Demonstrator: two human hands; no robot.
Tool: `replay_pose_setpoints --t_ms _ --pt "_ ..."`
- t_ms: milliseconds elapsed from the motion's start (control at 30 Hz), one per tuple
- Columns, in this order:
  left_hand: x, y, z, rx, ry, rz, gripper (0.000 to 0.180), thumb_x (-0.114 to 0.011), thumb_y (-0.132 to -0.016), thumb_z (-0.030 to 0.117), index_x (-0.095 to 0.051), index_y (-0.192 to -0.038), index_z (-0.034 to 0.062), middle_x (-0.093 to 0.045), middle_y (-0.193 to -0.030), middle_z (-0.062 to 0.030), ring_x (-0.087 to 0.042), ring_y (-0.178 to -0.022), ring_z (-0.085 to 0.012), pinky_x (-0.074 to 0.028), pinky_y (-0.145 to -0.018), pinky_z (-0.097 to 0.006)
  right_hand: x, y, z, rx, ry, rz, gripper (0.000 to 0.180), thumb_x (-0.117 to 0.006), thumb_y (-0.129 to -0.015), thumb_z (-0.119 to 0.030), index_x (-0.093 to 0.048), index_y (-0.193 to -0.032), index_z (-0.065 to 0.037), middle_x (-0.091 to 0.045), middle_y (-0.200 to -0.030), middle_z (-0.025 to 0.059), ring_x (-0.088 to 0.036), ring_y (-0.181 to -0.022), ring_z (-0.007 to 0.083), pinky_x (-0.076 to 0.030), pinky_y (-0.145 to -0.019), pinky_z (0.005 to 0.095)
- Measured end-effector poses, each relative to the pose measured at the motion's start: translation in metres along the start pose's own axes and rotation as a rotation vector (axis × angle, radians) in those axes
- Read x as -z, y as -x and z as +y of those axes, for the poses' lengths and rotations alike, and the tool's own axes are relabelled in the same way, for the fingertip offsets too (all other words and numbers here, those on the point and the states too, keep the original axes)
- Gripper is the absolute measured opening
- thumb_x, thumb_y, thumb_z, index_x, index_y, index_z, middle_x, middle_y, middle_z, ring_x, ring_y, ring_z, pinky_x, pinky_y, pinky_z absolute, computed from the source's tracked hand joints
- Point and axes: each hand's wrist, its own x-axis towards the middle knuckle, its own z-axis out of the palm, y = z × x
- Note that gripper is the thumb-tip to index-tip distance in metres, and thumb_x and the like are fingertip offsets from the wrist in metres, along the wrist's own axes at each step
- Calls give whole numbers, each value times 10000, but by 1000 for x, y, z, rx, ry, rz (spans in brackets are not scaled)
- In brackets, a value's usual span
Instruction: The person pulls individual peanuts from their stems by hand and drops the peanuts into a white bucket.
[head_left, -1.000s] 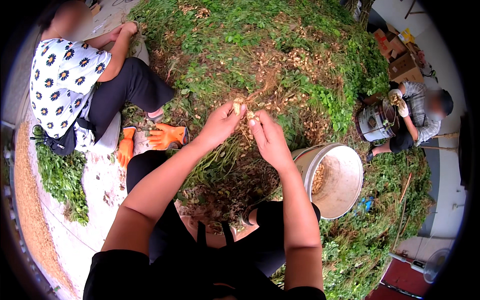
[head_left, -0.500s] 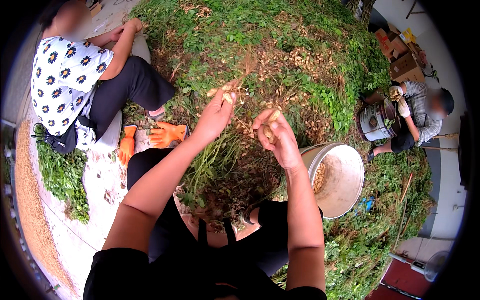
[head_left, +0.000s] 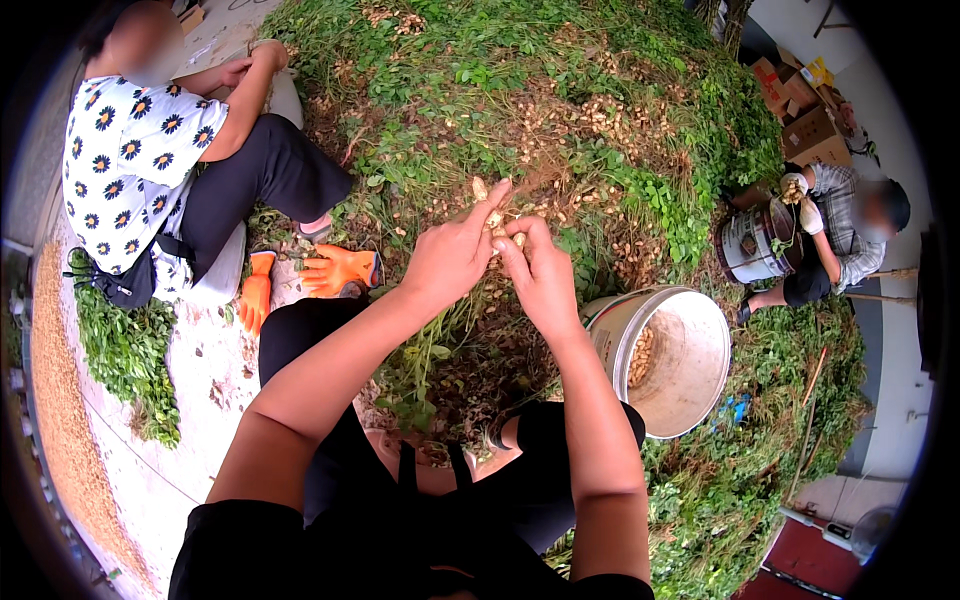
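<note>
My left hand [head_left: 450, 250] is closed round the root end of a peanut plant [head_left: 428, 368], whose leafy stems hang below it. Pale peanuts [head_left: 480, 189] stick out around its fingertips. Close against it, my right hand [head_left: 541, 275] pinches peanuts [head_left: 518, 240] between thumb and fingers. The two sets of fingertips nearly meet, so the exact grip is partly hidden. A whitish bucket [head_left: 688, 400] leans open beside my right forearm, with several loose peanuts [head_left: 642, 355] inside.
Pulled peanut plants [head_left: 640, 200] cover the ground ahead. Orange gloves [head_left: 338, 270] lie at the left. One person [head_left: 140, 150] sits at far left; another [head_left: 840, 220], wearing white gloves, holds peanuts over a dark-sided bucket [head_left: 748, 245] at far right.
My right hand has moved left and up to my left hand, closing the gap between them. My left hand has turned and shifted slightly right, still holding the plant.
</note>
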Motion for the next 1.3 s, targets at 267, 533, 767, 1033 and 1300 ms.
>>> replay_pose_setpoints --t_ms 267,533,767,1033,1300 --pt "0 -6 -1 37 -122 -139 526 -465 -961 173 -318 -1462 239 -652 -797 -200 -635 -666 -397 -507 -624 -478 29 8 -10 -199 -658 -425 230 -480 -1016 -272 -511 -976 -48 -526 -660 -10 -434 -496 60 -370 -466 226" --pt "16 -14 -32 326 418 -63 471 -494 -982 305 -431 -1420 144 -612 -667 -59 -608 -556 -151 -504 -597 -328 176 61 62 -367 198 149 283 -444 -999 -314 -575 -1017 -64 -622 -686 56 -585 -563 190 -468 -524 329" --pt "2 -4 -13 159 331 -113 504 -553 -934 284 -445 -1423 237 -618 -639 -81 -602 -546 -202 -499 -581 -351 174 75 95 -298 471 256 258 -582 -940 -169 -613 -1141 -10 -677 -1043 175 -661 -921 298 -518 -809 359" --pt "-13 0 17 -38 -48 -87 675 -583 -892 287 -288 -1491 188 -611 -612 -144 -622 -565 -334 -503 -565 -456 47 13 -14 18 44 128 253 -679 -876 -167 -592 -1061 -18 -596 -900 97 -608 -735 188 -499 -649 308" --pt "-1 -3 13 -32 -110 -120 750 -584 -891 240 -180 -1514 132 -617 -630 -168 -619 -585 -356 -508 -594 -468 43 6 -13 130 259 179 220 -614 -937 -235 -609 -917 -15 -589 -752 49 -538 -629 118 -440 -559 259"
